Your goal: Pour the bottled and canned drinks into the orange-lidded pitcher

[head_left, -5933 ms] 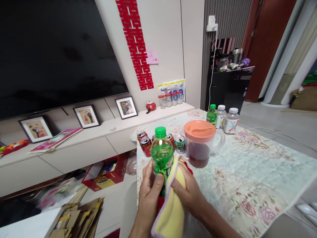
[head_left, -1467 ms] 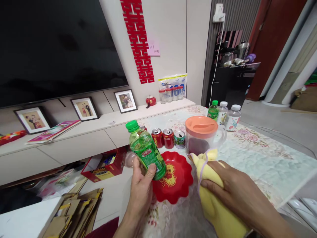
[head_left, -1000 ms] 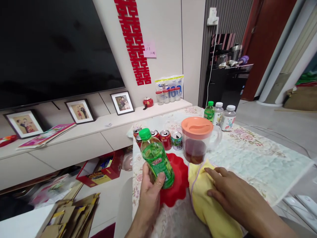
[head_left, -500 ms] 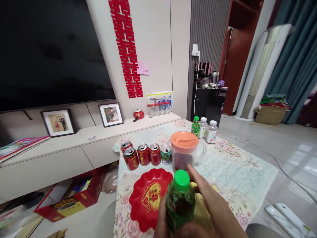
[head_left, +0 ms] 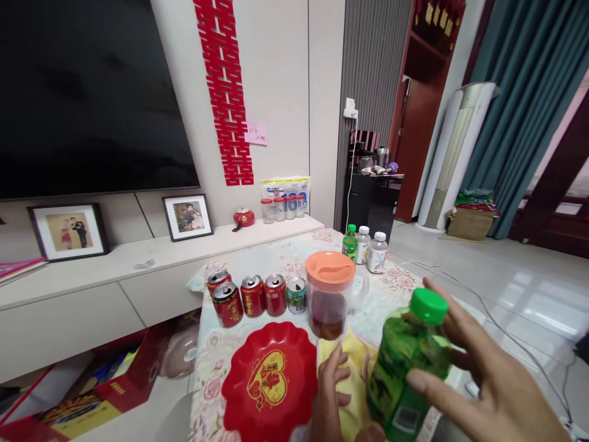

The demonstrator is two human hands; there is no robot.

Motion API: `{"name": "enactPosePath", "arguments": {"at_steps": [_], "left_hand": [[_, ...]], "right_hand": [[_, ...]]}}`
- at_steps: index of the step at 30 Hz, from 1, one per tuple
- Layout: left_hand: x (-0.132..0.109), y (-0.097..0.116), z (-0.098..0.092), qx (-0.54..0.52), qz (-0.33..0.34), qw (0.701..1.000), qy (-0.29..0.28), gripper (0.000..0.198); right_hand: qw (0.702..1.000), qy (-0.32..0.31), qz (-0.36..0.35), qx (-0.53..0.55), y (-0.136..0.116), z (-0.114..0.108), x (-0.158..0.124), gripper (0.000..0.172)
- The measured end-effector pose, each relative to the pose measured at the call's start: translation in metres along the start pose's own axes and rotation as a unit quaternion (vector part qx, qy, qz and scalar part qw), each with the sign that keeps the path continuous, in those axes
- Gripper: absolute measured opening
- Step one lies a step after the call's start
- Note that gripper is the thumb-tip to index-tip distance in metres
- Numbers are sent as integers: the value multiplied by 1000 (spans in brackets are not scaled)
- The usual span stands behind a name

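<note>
A green bottle (head_left: 405,374) with a green cap and dark liquid is tilted slightly in my right hand (head_left: 497,380), thumb across its front and fingers behind. My left hand (head_left: 332,390) is left of the bottle with its fingers apart, over the edge of a yellow cloth (head_left: 352,374); its thumb is near the bottle's base. A red scalloped plate (head_left: 239,380) with a gold heart lies to the left. Behind the cloth stands a clear pitcher (head_left: 327,307) with an orange lid and dark liquid inside.
Several red cans (head_left: 253,296) and a small green-and-white can (head_left: 297,296) stand behind the plate. A green bottle (head_left: 350,244) and two white-capped bottles (head_left: 378,255) are at the table's back corner. A white cabinet (head_left: 170,276) runs behind the flowered tablecloth (head_left: 211,350).
The green bottle has moved right, held in my right hand. My left hand has come off its side, and more of the yellow cloth shows. The view has turned slightly right.
</note>
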State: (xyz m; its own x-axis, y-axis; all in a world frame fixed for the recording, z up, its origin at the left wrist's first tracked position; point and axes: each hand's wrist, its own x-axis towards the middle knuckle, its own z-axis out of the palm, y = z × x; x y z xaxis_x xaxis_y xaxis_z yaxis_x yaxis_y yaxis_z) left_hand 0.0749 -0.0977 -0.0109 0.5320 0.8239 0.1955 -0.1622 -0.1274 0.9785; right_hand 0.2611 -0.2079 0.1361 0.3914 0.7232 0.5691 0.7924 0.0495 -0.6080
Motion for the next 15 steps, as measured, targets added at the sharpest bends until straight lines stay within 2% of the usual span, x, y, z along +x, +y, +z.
{"name": "enactPosePath", "arguments": {"at_steps": [3,6,10,13,15], "left_hand": [[0,-26,12,141,92,986,3,74],[0,-50,24,256,191,947,40,56],[3,-72,32,364,288,883,65,46],[8,-83,34,384,313,865,76,44],[10,-89,36,380,321,861,106,41]], "right_hand": [[996,58,52,-37,22,-15,28,98],[988,87,103,-69,47,-13,66,92],[986,72,104,-108,80,8,114,71],[983,66,121,-119,101,27,141,72],[982,63,127,-124,114,39,156,71]]}}
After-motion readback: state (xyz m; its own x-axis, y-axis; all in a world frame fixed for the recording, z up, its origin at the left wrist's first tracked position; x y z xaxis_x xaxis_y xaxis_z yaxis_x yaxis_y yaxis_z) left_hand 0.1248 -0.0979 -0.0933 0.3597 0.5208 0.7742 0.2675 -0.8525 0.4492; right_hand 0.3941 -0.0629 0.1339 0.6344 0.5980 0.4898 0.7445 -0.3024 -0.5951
